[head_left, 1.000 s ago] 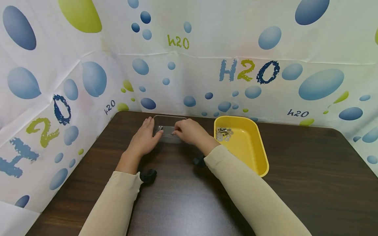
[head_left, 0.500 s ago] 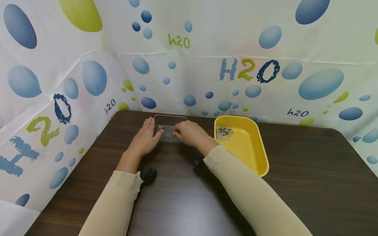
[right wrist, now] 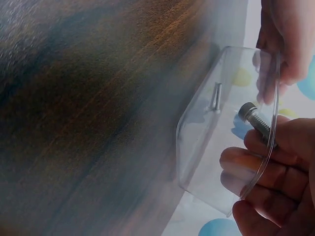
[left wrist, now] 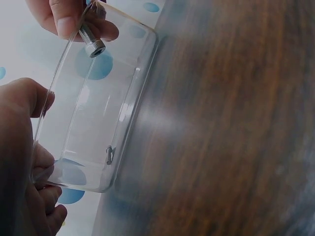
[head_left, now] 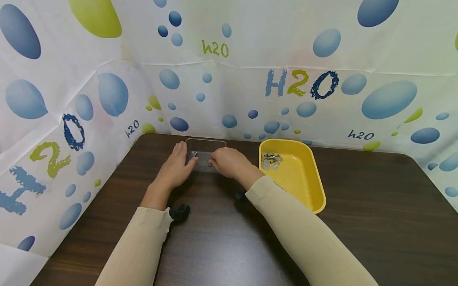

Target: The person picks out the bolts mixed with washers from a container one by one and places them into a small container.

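Observation:
In the head view my left hand (head_left: 173, 171) lies at the left side of a clear container (head_left: 203, 157), thumb toward its near edge. The left wrist view shows that hand's thumb and fingers gripping the container's end (left wrist: 93, 108). My right hand (head_left: 232, 163) pinches a metal socket-head bolt (left wrist: 89, 40) at the container's right part, its head pointing inward over the rim; the right wrist view shows the same bolt (right wrist: 253, 118). A smaller metal bolt (right wrist: 217, 98) rests inside the container, toward my left hand.
A yellow tray (head_left: 300, 188) stands right of the container, close to my right forearm, with several bolts and washers (head_left: 272, 161) at its back left. Dark brown table (head_left: 214, 234) surrounds both. A patterned sheet (head_left: 247, 47) hangs behind and at the left.
My right hand has shifted slightly toward the near side of the container, still pinching the bolt. My left hand has stayed in place.

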### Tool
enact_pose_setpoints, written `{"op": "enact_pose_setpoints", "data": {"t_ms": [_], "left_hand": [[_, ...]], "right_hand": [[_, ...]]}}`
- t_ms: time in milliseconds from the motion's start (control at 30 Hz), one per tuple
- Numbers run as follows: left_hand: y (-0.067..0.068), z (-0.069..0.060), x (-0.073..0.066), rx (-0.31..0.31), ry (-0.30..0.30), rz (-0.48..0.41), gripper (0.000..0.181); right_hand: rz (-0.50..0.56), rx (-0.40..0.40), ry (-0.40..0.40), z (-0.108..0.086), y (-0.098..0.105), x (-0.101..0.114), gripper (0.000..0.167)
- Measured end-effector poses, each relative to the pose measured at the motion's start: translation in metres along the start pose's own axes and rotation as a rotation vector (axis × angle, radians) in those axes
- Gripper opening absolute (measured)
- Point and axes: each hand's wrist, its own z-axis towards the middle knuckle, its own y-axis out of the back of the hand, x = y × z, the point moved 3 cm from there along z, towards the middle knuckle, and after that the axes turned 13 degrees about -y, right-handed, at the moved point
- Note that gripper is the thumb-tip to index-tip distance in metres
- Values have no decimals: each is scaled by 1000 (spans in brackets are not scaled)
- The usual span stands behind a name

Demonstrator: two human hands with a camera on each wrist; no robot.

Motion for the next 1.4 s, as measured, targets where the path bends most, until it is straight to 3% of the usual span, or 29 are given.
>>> {"op": "enact_pose_setpoints", "data": {"t_ms": [1000,1400], "left_hand": [[0,-2,9,4,3,-92,87],[-3,-2,13,-38,10,-149,89]], "right_hand": [[-77,-28,16,-1,-1,2,31],[7,-4,4,0,2,0,27]]}}
